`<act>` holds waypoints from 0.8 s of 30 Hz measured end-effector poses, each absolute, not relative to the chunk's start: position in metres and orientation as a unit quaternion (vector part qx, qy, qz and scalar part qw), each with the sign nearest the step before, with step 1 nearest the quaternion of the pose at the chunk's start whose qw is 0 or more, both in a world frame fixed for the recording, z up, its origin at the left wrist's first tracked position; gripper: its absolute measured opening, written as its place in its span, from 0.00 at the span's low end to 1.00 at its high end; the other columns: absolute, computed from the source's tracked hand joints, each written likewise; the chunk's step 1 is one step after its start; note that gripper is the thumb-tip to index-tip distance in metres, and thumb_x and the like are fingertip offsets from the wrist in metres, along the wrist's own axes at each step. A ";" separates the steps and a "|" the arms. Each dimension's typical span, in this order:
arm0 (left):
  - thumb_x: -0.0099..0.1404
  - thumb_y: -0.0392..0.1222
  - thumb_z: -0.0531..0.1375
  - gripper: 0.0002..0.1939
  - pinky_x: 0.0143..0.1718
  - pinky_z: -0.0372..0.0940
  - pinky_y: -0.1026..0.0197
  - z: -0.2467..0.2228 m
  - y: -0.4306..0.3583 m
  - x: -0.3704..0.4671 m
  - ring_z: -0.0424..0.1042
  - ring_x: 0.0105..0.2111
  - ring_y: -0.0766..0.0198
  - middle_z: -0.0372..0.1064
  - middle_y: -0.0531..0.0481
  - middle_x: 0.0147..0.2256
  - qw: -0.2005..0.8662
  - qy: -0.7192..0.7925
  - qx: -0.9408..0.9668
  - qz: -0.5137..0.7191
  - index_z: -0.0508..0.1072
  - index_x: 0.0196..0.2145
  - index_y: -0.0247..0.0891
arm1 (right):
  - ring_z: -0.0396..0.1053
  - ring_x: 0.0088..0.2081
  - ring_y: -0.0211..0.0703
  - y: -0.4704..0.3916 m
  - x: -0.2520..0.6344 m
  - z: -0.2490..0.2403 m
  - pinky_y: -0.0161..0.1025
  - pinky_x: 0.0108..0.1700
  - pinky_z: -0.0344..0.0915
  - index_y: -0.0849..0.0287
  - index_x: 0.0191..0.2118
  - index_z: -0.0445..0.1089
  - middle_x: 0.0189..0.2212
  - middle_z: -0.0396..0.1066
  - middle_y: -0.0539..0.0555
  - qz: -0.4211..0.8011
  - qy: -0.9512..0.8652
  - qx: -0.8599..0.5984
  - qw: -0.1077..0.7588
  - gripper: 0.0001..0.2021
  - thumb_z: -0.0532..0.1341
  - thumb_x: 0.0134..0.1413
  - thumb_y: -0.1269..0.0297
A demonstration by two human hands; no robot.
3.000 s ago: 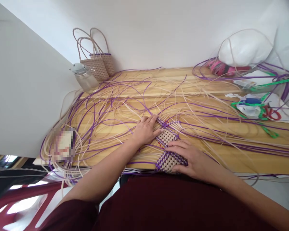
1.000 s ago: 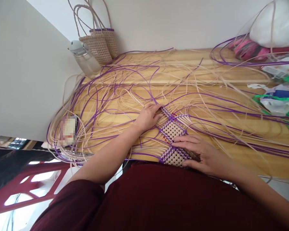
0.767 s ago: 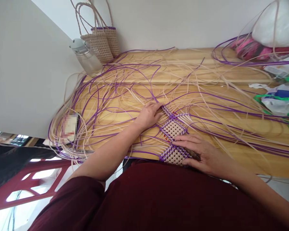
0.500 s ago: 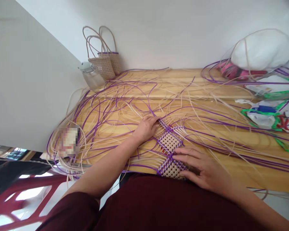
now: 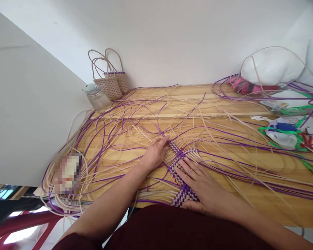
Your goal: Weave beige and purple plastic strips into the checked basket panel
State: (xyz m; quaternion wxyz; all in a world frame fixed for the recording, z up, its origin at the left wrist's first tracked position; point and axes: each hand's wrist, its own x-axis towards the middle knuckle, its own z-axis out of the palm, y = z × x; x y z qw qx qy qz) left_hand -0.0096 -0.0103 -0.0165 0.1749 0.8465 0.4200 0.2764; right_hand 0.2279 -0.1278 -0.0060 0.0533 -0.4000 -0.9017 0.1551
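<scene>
A narrow woven piece (image 5: 181, 154) in purple and beige checks lies in front of me, with long strands spreading from both its sides. My left hand (image 5: 155, 154) is at its upper left edge, thumb and forefinger closed on a purple strand (image 5: 162, 133) near the edge; the exact grip is partly hidden. Flat over the middle of the weave rests my right hand (image 5: 198, 182), fingers stretched and slightly apart. It covers much of the beige-centred diamond. Small red bits show beside the weave.
Loose purple and beige strands sprawl over the wooden table (image 5: 237, 158). At the back left stand two small woven baskets (image 5: 108, 88) and a lidded jug (image 5: 96, 97). A blurred packet (image 5: 67, 173) lies left. Red-handled scissors (image 5: 311, 141) and plastic bags (image 5: 283, 130) are right.
My right hand has moved up and left and now lies flat over the weave's middle. My left hand stays at the upper left edge. The whole view has shifted, with things lower.
</scene>
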 end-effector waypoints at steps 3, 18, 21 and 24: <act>0.70 0.37 0.52 0.26 0.59 0.63 0.50 -0.015 -0.011 -0.010 0.67 0.55 0.57 0.70 0.40 0.53 0.179 0.420 0.843 0.283 0.59 0.64 0.37 | 0.30 0.71 0.63 -0.128 0.229 -0.006 0.63 0.68 0.45 0.54 0.73 0.39 0.72 0.32 0.61 0.162 -0.902 -0.397 0.049 0.46 0.52 0.57 0.34; 0.72 0.40 0.49 0.22 0.58 0.60 0.48 -0.013 -0.012 -0.009 0.67 0.54 0.55 0.75 0.41 0.48 0.038 0.427 0.880 0.203 0.64 0.61 0.34 | 0.31 0.71 0.62 -0.129 0.224 0.010 0.61 0.69 0.42 0.52 0.72 0.41 0.72 0.33 0.59 0.183 -0.890 -0.415 0.038 0.47 0.52 0.55 0.32; 0.73 0.40 0.48 0.23 0.58 0.60 0.48 -0.013 -0.011 -0.009 0.67 0.54 0.55 0.75 0.41 0.48 0.045 0.429 0.881 0.197 0.61 0.62 0.33 | 0.32 0.71 0.62 -0.128 0.223 0.012 0.62 0.69 0.42 0.54 0.72 0.43 0.72 0.34 0.61 0.182 -0.891 -0.414 0.038 0.46 0.52 0.56 0.32; 0.73 0.40 0.47 0.23 0.57 0.60 0.52 -0.015 -0.009 -0.011 0.66 0.55 0.57 0.74 0.43 0.51 0.076 0.430 0.873 0.215 0.60 0.63 0.35 | 0.31 0.71 0.62 -0.128 0.224 0.011 0.62 0.69 0.43 0.55 0.72 0.42 0.72 0.34 0.61 0.176 -0.892 -0.416 0.033 0.47 0.52 0.56 0.32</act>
